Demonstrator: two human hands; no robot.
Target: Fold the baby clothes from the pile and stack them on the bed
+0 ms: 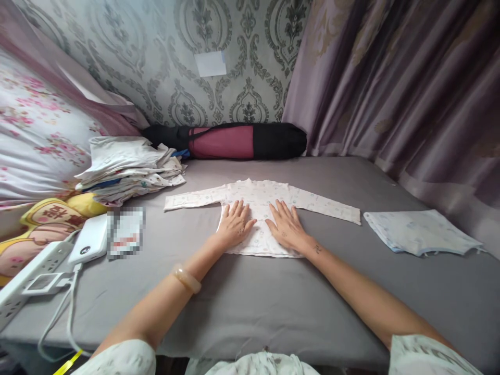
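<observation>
A small pale long-sleeved shirt (260,195) with a faint print lies spread on the grey sheet, its sleeves stretched out to both sides and its collar away from me. My left hand (235,224) rests flat on the left half of its body, fingers apart. On the right half lies my right hand (287,225), also flat with the fingers spread. Neither hand grips anything. Parts of the shirt's front are hidden under my palms.
A pile of clothes (128,169) sits at the back left, and a folded pale garment (424,232) lies at the right. A black and maroon long bag (222,141) runs along the wall. A power strip (33,276) and a white power bank (89,239) with cables are at the left.
</observation>
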